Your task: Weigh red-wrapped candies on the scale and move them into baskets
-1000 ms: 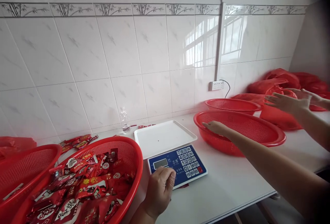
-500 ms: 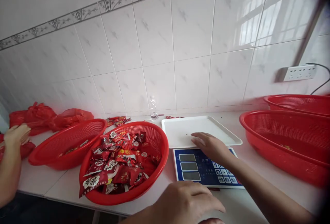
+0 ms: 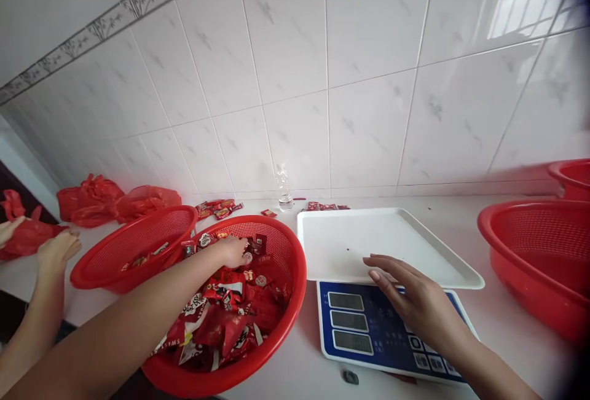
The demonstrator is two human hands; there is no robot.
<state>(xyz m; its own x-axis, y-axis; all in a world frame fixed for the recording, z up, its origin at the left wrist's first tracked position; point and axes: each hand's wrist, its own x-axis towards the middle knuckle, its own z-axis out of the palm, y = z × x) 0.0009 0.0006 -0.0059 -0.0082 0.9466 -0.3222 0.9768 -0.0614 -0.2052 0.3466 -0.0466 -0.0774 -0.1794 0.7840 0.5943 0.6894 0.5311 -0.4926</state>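
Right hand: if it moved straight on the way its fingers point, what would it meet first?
The right hand would probably meet the white tray first; its fingertips lie over its front edge, though their height is unclear.

The one head-worn camera looks forward and down over the white countertop (image 3: 502, 308), facing the white tiled wall (image 3: 369, 80) at 12 o'clock. It is rolled sideways, so the tile lines slope. It sits within arm's reach. The round red plastic mesh basket (image 3: 300, 277) lies at 7 o'clock, the blue-faced electronic scale (image 3: 369, 326) at 5 o'clock.
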